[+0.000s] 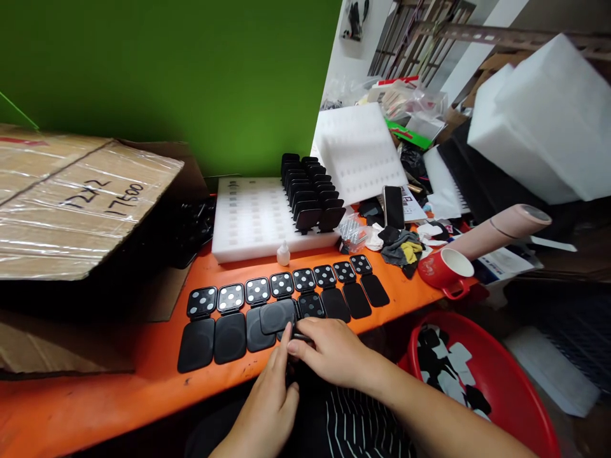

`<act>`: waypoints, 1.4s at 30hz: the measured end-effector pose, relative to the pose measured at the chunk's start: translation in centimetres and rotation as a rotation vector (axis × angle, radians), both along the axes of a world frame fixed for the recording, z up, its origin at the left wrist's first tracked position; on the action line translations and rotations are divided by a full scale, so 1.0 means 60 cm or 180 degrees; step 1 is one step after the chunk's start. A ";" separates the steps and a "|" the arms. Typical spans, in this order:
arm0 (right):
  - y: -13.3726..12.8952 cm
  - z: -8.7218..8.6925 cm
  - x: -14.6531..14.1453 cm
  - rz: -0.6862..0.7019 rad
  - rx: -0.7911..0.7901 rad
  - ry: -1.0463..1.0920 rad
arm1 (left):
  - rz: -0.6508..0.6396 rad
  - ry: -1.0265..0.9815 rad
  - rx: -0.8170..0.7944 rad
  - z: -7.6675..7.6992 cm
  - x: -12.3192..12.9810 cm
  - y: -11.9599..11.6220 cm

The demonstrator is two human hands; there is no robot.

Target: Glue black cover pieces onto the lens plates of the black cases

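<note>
I had the right hand [329, 350] bent at the front edge of the orange table [143, 395], thumb and forefinger closed on a small dark piece [302, 337]. The left hand [274, 388] met it there, its fingers straight and laid together, a tip against a loose black pad [275, 316]; I could not tell whether they gripped anything. That pad overlapped the third lower panel [258, 337] and sat below the fourth dotted square [281, 284]. I judged the step to be two-handed fitting or adjusting at this place, and thought the next move called for squaring the pad without nudging its neighbours. Just to the right, the fifth lower panel [311, 306] showed dots. Behind the fingers, eight dotted squares ran in a row; beyond them stood a small white bottle [283, 255] and a white foam block [252, 222] carrying upright black plates [309, 219].
</note>
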State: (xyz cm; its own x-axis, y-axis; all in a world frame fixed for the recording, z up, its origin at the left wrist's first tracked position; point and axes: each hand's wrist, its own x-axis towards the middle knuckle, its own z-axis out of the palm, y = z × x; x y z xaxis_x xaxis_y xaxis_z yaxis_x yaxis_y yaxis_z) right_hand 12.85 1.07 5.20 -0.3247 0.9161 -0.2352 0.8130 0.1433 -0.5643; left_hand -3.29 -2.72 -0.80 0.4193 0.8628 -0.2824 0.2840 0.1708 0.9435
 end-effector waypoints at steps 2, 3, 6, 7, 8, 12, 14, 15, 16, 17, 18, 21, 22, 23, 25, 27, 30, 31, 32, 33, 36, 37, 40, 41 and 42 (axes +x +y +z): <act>-0.002 -0.002 -0.006 -0.0040 0.0073 0.0128 | 0.0122 -0.0097 -0.0028 -0.001 0.003 0.000; -0.004 -0.002 -0.009 -0.0050 0.0117 0.0168 | 0.0214 -0.0151 -0.0061 -0.002 0.005 0.001; -0.008 0.004 -0.021 0.0002 0.0226 0.0032 | 0.0508 -0.0264 -0.0113 -0.001 0.009 0.004; -0.009 0.006 -0.024 0.0049 0.0252 -0.0095 | 0.0556 -0.0252 -0.0089 -0.001 0.010 0.006; -0.010 0.008 -0.026 0.0107 0.0272 -0.0228 | 0.0571 -0.0211 -0.0057 0.001 0.010 0.008; -0.014 0.009 -0.030 0.0265 0.0306 -0.0548 | 0.0329 0.0044 0.0011 0.004 0.004 0.014; -0.014 0.007 -0.029 0.0241 0.0275 -0.0549 | 0.0212 0.0044 0.0011 0.003 0.000 0.014; -0.013 0.006 -0.029 0.0224 0.0259 -0.0519 | 0.0191 0.0017 0.0021 0.003 -0.001 0.013; -0.012 0.006 -0.029 0.0213 0.0250 -0.0479 | 0.0200 -0.0008 0.0030 0.002 -0.001 0.012; -0.011 0.007 -0.029 0.0211 0.0251 -0.0443 | 0.0226 -0.0023 0.0035 0.002 -0.001 0.011; -0.011 0.007 -0.029 0.0209 0.0262 -0.0418 | 0.0254 -0.0028 0.0031 0.002 -0.001 0.011; -0.010 0.008 -0.033 0.0164 0.0282 -0.0357 | 0.0275 -0.0035 -0.0007 0.004 0.000 0.012; -0.010 0.007 -0.033 0.0119 0.0269 -0.0300 | 0.0257 -0.0050 -0.0018 0.006 0.000 0.013; -0.010 0.005 -0.034 0.0062 0.0253 -0.0207 | 0.0243 -0.0081 -0.0036 0.007 0.000 0.014; -0.010 -0.005 -0.033 -0.0082 0.0202 0.0158 | 0.0311 -0.0230 -0.0121 0.011 -0.001 0.015; -0.007 -0.018 -0.029 -0.0302 -0.0057 0.0898 | 0.0471 -0.0606 -0.0507 0.014 -0.001 0.016; 0.000 -0.038 -0.016 -0.0798 -0.0924 0.2251 | 0.0771 -0.1390 -0.1615 0.017 -0.004 0.018; 0.002 -0.042 -0.012 -0.0934 -0.1152 0.2513 | 0.0817 -0.1562 -0.1887 0.017 -0.006 0.018; 0.003 -0.043 -0.008 -0.1013 -0.1294 0.2631 | 0.0839 -0.1638 -0.2019 0.016 -0.007 0.019; 0.004 -0.042 -0.006 -0.1010 -0.1359 0.2627 | 0.0818 -0.1635 -0.1999 0.015 -0.009 0.020; 0.002 -0.026 -0.005 -0.0727 -0.1086 0.2114 | 0.0695 -0.1270 -0.1417 0.011 -0.012 0.020; 0.001 -0.019 -0.006 -0.0598 -0.0901 0.1868 | 0.0674 -0.1047 -0.1151 0.012 -0.012 0.020; -0.001 -0.002 -0.009 -0.0286 -0.0368 0.1087 | 0.0537 -0.0339 -0.0435 0.019 -0.017 0.016; -0.002 0.000 -0.009 -0.0235 -0.0303 0.0862 | 0.0460 -0.0178 -0.0273 0.022 -0.019 0.014; -0.003 0.001 -0.008 -0.0202 -0.0278 0.0665 | 0.0391 -0.0080 -0.0148 0.025 -0.022 0.013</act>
State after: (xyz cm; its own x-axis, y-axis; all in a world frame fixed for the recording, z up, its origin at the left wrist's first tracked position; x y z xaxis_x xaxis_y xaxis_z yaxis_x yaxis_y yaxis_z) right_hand 12.34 0.87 5.28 -0.3169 0.9154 -0.2483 0.6832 0.0387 -0.7292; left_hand -4.58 -1.97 0.68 0.3187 0.8943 -0.3141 0.2348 0.2466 0.9403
